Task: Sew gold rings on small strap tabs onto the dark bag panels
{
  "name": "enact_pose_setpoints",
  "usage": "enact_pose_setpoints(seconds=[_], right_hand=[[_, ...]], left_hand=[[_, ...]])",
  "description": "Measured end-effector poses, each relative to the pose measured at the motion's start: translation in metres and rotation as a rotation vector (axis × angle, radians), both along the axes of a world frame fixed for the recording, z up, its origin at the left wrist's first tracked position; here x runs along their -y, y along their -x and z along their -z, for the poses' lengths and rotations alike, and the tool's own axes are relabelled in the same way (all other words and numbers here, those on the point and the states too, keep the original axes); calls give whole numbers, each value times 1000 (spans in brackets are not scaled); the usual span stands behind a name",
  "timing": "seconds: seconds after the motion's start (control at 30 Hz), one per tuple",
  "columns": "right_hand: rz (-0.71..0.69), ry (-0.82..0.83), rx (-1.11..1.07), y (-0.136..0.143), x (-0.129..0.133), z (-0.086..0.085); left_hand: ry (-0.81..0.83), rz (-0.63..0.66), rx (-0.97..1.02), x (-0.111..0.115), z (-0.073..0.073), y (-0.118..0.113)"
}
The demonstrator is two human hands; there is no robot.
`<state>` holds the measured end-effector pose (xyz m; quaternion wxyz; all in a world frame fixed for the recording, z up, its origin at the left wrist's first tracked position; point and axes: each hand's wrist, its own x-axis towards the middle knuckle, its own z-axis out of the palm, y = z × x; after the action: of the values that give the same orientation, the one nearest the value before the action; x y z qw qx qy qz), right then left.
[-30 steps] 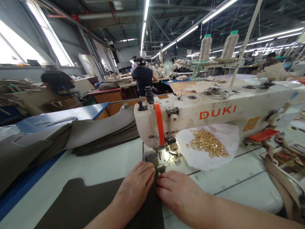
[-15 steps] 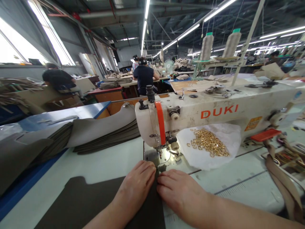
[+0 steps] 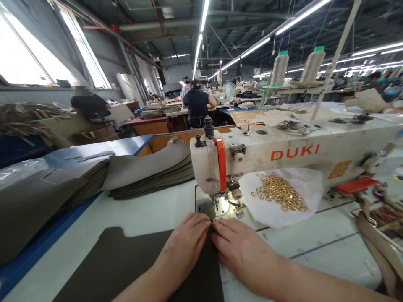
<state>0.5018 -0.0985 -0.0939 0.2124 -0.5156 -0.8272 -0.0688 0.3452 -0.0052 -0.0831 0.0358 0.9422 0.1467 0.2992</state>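
Fabric panel point(image 3: 135, 251), dark grey-brown, one piece; flat on the pale worktop point(image 3: 151, 209), beneath and to 7 o'clock of the hands, outer corner notched, narrow end reaching up to the needle area.

Left hand point(image 3: 184, 243): on the panel, fingers bent and drawn together at its narrow end; whether they pinch or only press cannot be told.

Right hand point(image 3: 239, 247): just beside the left, fingers curled over the panel's right edge, tips near the left hand's; grip likewise hidden.

Sewing machine point(image 3: 261, 149), white, soiled, marked "DUKI" in orange: head at 12 o'clock just beyond the fingertips, arm running off towards 2 o'clock; orange guard point(image 3: 221, 164) on the head.

Gold-coloured metal rings point(image 3: 281, 193), one heap, on a white sheet point(image 3: 252, 214): 2 o'clock, below the machine arm.

Ruler markings point(image 3: 327, 247): worktop, 3 o'clock. Brown strap point(image 3: 373, 241): same direction, farther out. Red tray point(image 3: 357, 185): between 2 and 3 o'clock.

Stacked dark pieces point(image 3: 154, 180): 10 o'clock, several layers, near the machine head.

Thread cones point(image 3: 280, 69), two, grey with green tops: 1 o'clock, above the machine.

Seated co-worker point(image 3: 197, 105), dark top: 12 o'clock, well apart. Second person point(image 3: 90, 105): 10 o'clock, also well apart.
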Motion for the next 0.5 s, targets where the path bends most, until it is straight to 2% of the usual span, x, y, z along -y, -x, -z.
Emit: enact_pose_setpoints(seconds=[0.2,0.5], right_hand=[[-27,17,121,-5,-6,-5],[-17,63,173,-27,-23,-13]], left_hand=[[5,-28,15,0,3,-5],[26,-25,-1,-20,9,-27]])
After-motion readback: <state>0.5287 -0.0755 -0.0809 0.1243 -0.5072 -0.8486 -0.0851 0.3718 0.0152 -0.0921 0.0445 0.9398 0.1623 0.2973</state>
